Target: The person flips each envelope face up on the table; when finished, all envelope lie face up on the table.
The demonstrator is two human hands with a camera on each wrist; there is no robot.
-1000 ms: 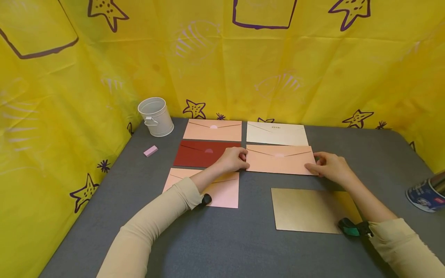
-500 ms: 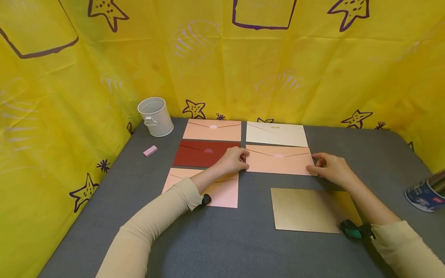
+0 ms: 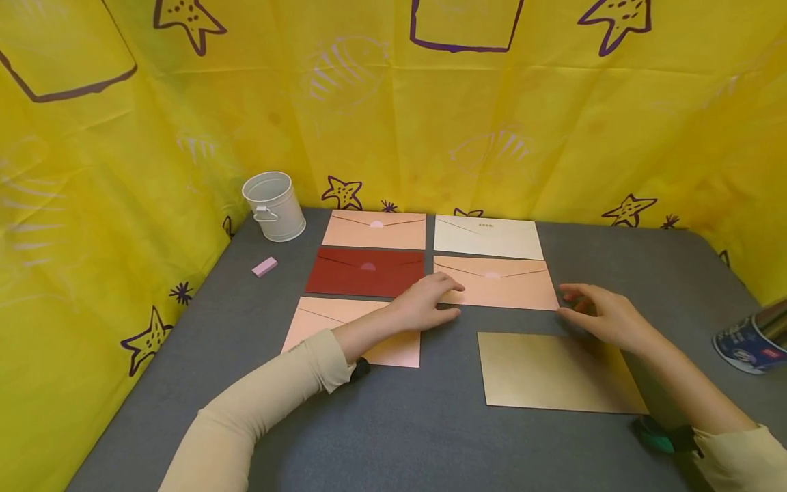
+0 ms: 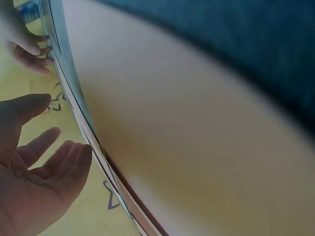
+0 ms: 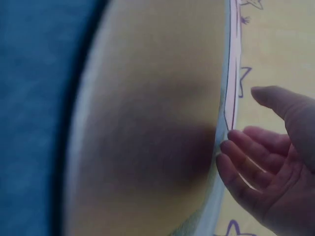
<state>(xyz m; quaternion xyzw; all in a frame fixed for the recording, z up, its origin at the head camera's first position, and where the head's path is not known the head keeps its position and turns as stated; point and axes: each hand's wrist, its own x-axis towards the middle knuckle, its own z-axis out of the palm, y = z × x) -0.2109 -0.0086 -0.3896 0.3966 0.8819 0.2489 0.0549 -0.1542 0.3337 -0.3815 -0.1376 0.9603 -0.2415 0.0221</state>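
A peach envelope (image 3: 501, 283) lies flat in the middle row on the right, its flap side up. My left hand (image 3: 427, 301) hovers at its lower left corner, fingers spread and holding nothing. Just off the envelope's right end is my right hand (image 3: 605, 314), loosely curved with no object in it. Below, a gold envelope (image 3: 553, 372) lies with its plain side up, close to my right hand and forearm. Both wrist views show relaxed, parted fingers; the left hand (image 4: 44, 167) and right hand (image 5: 266, 172) each appear beside the envelopes' edges.
Left column: a peach envelope (image 3: 375, 232), a red envelope (image 3: 350, 277) and a pink envelope (image 3: 387, 350) partly under my left forearm. A white envelope (image 3: 492, 239) lies at the back. Around them stand a white bucket (image 3: 277, 208), a pink eraser (image 3: 265, 267) and a blue can (image 3: 750, 345).
Both hands have let go of the peach envelope's ends and drawn back toward the front. The right hand has shifted right; the left has moved slightly right and opened.
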